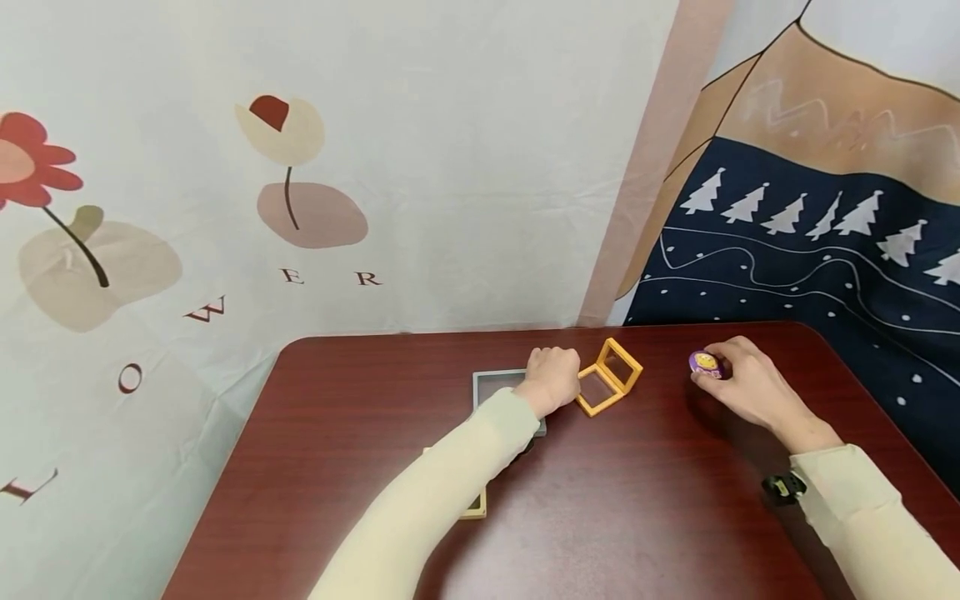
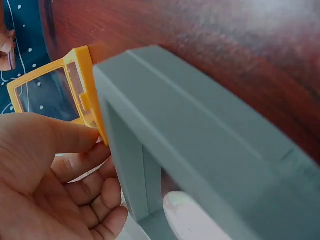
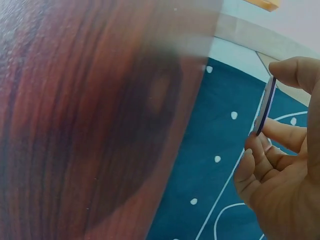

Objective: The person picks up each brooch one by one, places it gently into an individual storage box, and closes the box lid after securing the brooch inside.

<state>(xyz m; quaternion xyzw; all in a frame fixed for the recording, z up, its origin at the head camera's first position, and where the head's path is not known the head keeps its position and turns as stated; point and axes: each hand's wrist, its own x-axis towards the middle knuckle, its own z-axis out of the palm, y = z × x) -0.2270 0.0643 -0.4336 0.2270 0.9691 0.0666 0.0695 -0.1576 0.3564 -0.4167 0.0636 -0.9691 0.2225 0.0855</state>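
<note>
In the head view my left hand (image 1: 553,379) is at the near left side of an orange-yellow hinged display case (image 1: 597,387), which stands open on the table with its lid raised. The left wrist view shows the thumb and index finger pinching an edge of that case (image 2: 86,101). Under my left wrist lies a grey case (image 1: 495,382), partly covered by the hand and sleeve. To the right, my right hand (image 1: 750,385) pinches a round purple badge (image 1: 705,363) with a yellow picture by its rim, above the table. The right wrist view shows the badge (image 3: 265,105) edge-on.
A pale yellow case (image 1: 474,514) lies mostly hidden beneath my left sleeve. The dark red wooden table (image 1: 645,500) has its far edge along a printed cloth (image 1: 465,167). A dark blue cloth with white trees (image 1: 810,275) hangs behind the right side.
</note>
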